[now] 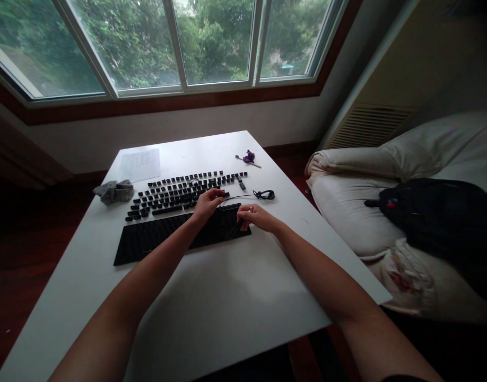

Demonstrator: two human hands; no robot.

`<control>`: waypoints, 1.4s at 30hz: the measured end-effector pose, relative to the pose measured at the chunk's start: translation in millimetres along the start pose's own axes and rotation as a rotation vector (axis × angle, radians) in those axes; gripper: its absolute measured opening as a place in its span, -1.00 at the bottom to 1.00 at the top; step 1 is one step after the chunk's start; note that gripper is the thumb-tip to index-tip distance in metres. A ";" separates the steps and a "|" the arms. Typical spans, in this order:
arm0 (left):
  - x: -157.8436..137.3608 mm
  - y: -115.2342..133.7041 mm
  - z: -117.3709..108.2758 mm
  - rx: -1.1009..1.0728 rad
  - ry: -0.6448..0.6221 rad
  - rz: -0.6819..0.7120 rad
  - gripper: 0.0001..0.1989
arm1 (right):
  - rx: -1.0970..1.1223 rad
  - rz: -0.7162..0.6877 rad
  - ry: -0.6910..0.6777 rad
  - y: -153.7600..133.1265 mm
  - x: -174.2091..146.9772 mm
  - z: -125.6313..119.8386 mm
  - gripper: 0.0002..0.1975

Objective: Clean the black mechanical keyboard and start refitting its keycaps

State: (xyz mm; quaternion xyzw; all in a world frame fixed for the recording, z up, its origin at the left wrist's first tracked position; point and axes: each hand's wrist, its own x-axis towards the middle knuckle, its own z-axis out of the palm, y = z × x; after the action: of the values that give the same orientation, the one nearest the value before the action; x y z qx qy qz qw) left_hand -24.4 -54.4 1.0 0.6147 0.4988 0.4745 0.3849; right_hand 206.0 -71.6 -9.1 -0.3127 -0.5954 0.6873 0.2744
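Note:
A black keyboard base [164,233] lies at a slant on the white table, its keycaps off. Behind it, many loose black keycaps [175,192] are laid out in rows. Over the base's back edge, my left hand [207,206] has its fingers closed together at a small dark keycap [226,194] at the right of the rows. My right hand [256,217] is curled above the right end of the base, thumb and fingers pinched on something thin and dark that I cannot make out. The keyboard's cable [264,194] lies coiled behind my right hand.
A grey cloth [114,192] sits at the table's left edge, with a sheet of paper [140,164] behind it. A purple item [249,156] and a thin stick lie at the back right. Right of the table stands a pale sofa [347,212] with a black bag [438,217].

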 end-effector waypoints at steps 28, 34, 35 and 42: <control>70.0 -9.8 53.7 0.998 -0.220 0.273 -0.60 | 0.375 -0.053 -0.048 15.2 0.3 -34.1 -0.70; 58.5 -1.9 45.8 0.970 -0.194 0.332 -0.64 | 0.412 -0.077 -0.058 15.3 1.4 -32.8 -0.74; 53.9 0.6 41.7 0.958 -0.184 0.346 -0.66 | 0.416 -0.078 -0.055 14.7 1.5 -31.9 -0.74; -12.7 12.9 -19.4 0.865 -0.210 0.447 -0.73 | 0.420 -0.094 -0.038 13.5 6.3 -23.0 -0.71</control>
State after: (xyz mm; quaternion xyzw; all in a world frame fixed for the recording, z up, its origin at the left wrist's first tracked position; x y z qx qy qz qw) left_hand -40.6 -69.6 15.6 0.8544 0.4647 0.2303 0.0317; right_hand 219.2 -53.9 -25.4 -0.2073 -0.4580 0.7886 0.3541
